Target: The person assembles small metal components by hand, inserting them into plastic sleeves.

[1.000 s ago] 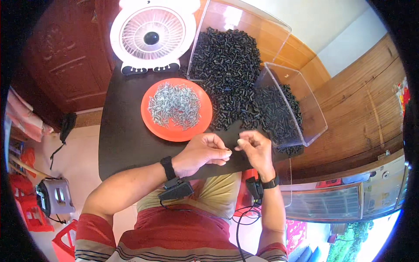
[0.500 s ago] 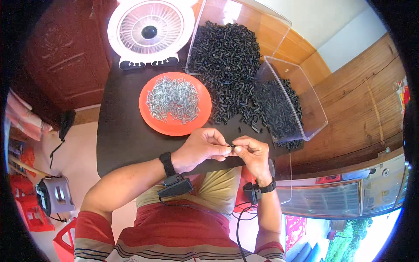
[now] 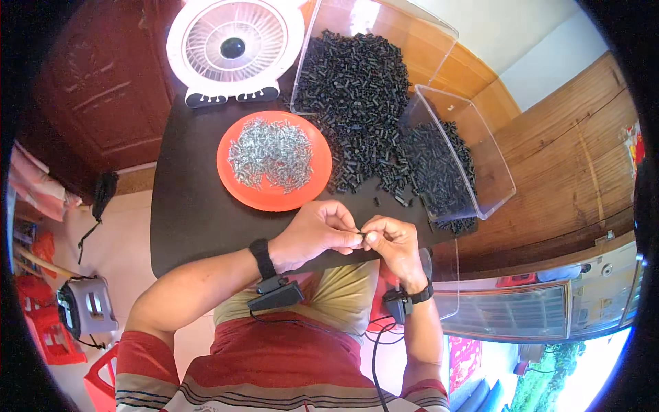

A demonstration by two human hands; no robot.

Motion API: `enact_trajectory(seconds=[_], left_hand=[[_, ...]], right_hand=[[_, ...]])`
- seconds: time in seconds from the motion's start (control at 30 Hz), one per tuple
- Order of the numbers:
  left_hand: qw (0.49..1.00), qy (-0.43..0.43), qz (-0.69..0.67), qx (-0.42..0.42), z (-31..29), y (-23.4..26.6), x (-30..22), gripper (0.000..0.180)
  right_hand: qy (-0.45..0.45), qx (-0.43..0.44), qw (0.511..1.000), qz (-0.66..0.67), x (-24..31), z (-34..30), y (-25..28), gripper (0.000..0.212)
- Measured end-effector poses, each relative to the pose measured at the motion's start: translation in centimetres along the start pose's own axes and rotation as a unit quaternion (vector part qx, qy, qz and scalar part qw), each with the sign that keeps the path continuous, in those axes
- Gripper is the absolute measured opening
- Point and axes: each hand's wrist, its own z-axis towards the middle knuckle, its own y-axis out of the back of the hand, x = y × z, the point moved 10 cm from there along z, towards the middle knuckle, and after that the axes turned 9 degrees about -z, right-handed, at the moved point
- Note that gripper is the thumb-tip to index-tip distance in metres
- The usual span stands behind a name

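Just past the table's near edge, my left hand and my right hand meet, thumbs and forefingers pinched together. Between the fingertips shows a sliver of a small black piece, mostly hidden by the fingers. An orange-red plate lies beyond my left hand, bearing a heap of small silvery metal pins or screws. Beyond my right hand spreads a big pile of short black tube-like pieces, a few lying loose at its near edge.
The pile spills from a clear plastic bin; a smaller clear box lies tilted among the pieces at the right. A white fan stands at the far left of the dark table. Both wrists wear black straps with small devices and cables.
My right hand has shifted slightly left, its fingertips closing up to the left ones. Less of the black piece shows now. The plate and pile stay in place on the table.
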Motion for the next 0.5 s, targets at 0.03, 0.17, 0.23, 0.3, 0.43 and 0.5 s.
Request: enact_trajectory(seconds=[0.03, 0.17, 0.23, 0.3, 0.43, 0.5], left_hand=[[1.000, 0.001, 0.012, 0.000, 0.0, 0.0, 0.0, 0.016], [1.000, -0.004, 0.018, 0.012, -0.2, -0.5, -0.1, 0.016], [0.999, -0.010, 0.036, 0.012, -0.2, -0.4, -0.1, 0.015], [0.999, -0.010, 0.043, 0.018, -0.2, -0.5, 0.0, 0.016], [0.998, -0.014, 0.056, 0.026, -0.1, -0.5, 0.1, 0.019], [0.998, -0.015, 0.054, 0.022, -0.2, -0.7, -0.2, 0.019]], right_hand=[[-0.026, 0.016, 1.000, -0.002, -0.1, 0.0, -0.2, 0.015], [-0.112, 0.050, 0.987, 0.099, -1.2, -0.5, -1.0, 0.019], [-0.130, 0.056, 0.981, 0.136, -1.1, -0.6, -1.4, 0.019], [-0.147, 0.062, 0.972, 0.174, -1.4, -0.8, -1.7, 0.020], [-0.139, 0.040, 0.977, 0.154, -2.2, -1.2, -1.3, 0.017], [-0.128, 0.018, 0.985, 0.116, -2.3, -1.4, -0.9, 0.016]])
